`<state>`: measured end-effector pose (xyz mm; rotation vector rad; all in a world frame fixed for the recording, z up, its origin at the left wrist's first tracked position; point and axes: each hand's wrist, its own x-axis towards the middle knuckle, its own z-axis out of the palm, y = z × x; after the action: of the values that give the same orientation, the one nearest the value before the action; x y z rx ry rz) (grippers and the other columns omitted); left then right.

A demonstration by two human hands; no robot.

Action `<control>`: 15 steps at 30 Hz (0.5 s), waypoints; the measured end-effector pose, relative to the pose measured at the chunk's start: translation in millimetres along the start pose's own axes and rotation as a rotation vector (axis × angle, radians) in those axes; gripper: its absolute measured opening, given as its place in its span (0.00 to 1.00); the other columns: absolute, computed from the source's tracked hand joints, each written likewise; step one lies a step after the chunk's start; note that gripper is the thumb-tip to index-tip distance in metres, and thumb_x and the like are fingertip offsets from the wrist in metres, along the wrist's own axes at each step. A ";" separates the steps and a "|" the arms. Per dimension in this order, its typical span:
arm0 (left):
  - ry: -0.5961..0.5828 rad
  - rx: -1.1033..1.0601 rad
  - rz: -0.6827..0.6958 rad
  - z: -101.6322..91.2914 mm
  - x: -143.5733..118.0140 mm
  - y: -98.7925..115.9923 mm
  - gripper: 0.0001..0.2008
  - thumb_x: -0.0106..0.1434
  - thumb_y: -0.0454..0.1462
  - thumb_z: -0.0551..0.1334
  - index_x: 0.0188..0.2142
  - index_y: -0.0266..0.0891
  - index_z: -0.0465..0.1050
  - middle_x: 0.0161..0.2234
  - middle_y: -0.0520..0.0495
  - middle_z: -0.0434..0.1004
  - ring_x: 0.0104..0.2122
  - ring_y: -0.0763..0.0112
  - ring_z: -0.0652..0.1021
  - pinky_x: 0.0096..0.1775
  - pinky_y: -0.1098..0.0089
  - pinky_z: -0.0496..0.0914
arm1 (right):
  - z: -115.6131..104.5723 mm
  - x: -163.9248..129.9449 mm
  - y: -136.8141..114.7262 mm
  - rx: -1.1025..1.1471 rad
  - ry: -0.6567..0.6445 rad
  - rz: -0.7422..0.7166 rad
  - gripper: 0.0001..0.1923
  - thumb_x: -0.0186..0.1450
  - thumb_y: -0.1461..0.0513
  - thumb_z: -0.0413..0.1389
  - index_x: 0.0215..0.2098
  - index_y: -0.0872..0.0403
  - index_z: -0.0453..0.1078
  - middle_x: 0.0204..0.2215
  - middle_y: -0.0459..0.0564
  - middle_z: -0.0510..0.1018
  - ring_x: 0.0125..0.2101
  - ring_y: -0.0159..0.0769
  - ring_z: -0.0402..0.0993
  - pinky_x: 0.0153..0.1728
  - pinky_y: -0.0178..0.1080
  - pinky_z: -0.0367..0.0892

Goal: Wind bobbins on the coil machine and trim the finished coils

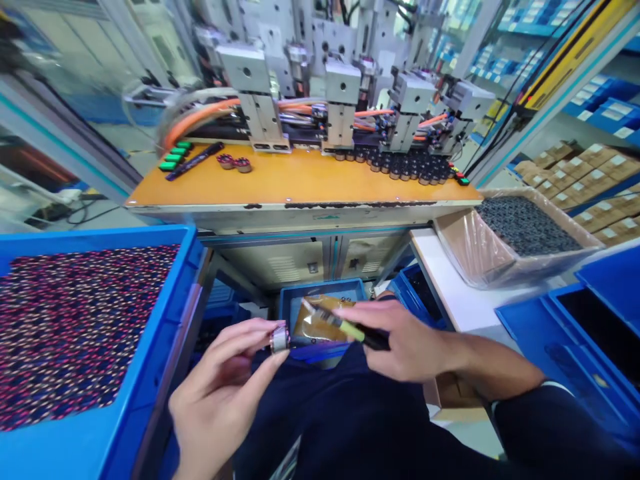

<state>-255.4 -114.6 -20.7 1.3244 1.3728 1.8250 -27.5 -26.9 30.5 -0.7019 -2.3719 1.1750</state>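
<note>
Coil (pixel 279 339) — small, silvery, ring-shaped, pinched at its rim by left hand (pixel 220 393) fingertips, low before the orange bench (pixel 300 183). Probably light and stiff, windings likely delicate — best gripped by the outer edge. Right hand (pixel 405 347), beside coil, closed around a green-black pen (pixel 350 328).

Open room lay between the blue bin (pixel 95 333) on the left and the white table (pixel 453 287) on the right, bounded ahead by the orange bench (pixel 300 183).

Small silvery wound coil (pixel 279 339) upright in left fingertips, yellow-green-handled pen-like tool (pixel 345 326) slanted just beside it.
</note>
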 end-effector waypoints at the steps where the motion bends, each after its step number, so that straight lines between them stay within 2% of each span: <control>1: 0.005 -0.082 -0.144 -1.4 -1.5 -1.9 0.14 0.50 0.29 0.73 0.36 0.44 0.80 0.40 0.50 0.83 0.41 0.69 0.83 0.41 0.74 0.80 | -12.6 11.4 -0.7 -0.151 0.071 -0.039 0.31 0.57 0.68 0.53 0.60 0.57 0.67 0.37 0.52 0.77 0.34 0.35 0.71 0.41 0.39 0.70; 3: 0.027 -0.277 -0.416 -4.3 -7.4 -3.9 0.11 0.47 0.36 0.76 0.31 0.45 0.81 0.40 0.49 0.83 0.39 0.70 0.83 0.40 0.75 0.79 | -44.0 43.1 1.9 -0.415 0.220 -0.084 0.32 0.59 0.67 0.53 0.62 0.58 0.66 0.42 0.56 0.77 0.38 0.39 0.72 0.44 0.42 0.70; 4: 0.041 -0.340 -0.497 -6.2 -11.9 -3.6 0.13 0.45 0.40 0.77 0.31 0.44 0.81 0.39 0.48 0.83 0.37 0.70 0.83 0.40 0.73 0.79 | -61.0 63.0 5.8 -0.548 0.290 -0.085 0.32 0.58 0.67 0.54 0.62 0.57 0.66 0.42 0.56 0.77 0.40 0.41 0.72 0.45 0.43 0.69; 7: 0.085 -0.337 -0.574 -18.0 -29.8 3.0 0.17 0.40 0.45 0.79 0.28 0.41 0.81 0.35 0.44 0.84 0.30 0.65 0.83 0.36 0.66 0.80 | -103.8 130.9 26.4 -0.834 0.376 0.024 0.31 0.56 0.65 0.57 0.60 0.58 0.69 0.45 0.58 0.77 0.42 0.45 0.72 0.47 0.44 0.66; 9: 0.141 -0.305 -0.610 -34.6 -42.5 11.0 0.16 0.42 0.45 0.78 0.29 0.41 0.82 0.36 0.43 0.84 0.31 0.64 0.84 0.36 0.67 0.80 | -118.1 170.6 42.8 -0.944 0.388 0.156 0.28 0.58 0.63 0.58 0.57 0.59 0.71 0.45 0.59 0.78 0.43 0.44 0.73 0.45 0.42 0.65; 12: 0.271 -0.230 -0.670 -78.7 -58.1 22.1 0.15 0.48 0.45 0.76 0.34 0.41 0.83 0.39 0.40 0.85 0.35 0.63 0.85 0.37 0.70 0.79 | -121.5 202.8 62.4 -0.958 0.379 0.190 0.25 0.61 0.63 0.58 0.56 0.64 0.72 0.46 0.66 0.79 0.43 0.45 0.74 0.44 0.43 0.64; 15: 0.492 0.005 -0.736 -141.4 -65.6 24.4 0.23 0.48 0.51 0.74 0.38 0.40 0.82 0.41 0.39 0.85 0.40 0.60 0.85 0.43 0.67 0.79 | -118.4 208.2 74.4 -0.968 0.405 0.246 0.25 0.63 0.61 0.60 0.57 0.66 0.71 0.51 0.70 0.77 0.49 0.47 0.74 0.47 0.44 0.64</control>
<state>-352.5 -238.8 -27.5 0.2631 1.7917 1.6418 -108.3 208.2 63.7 -1.3871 -2.4263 -0.1571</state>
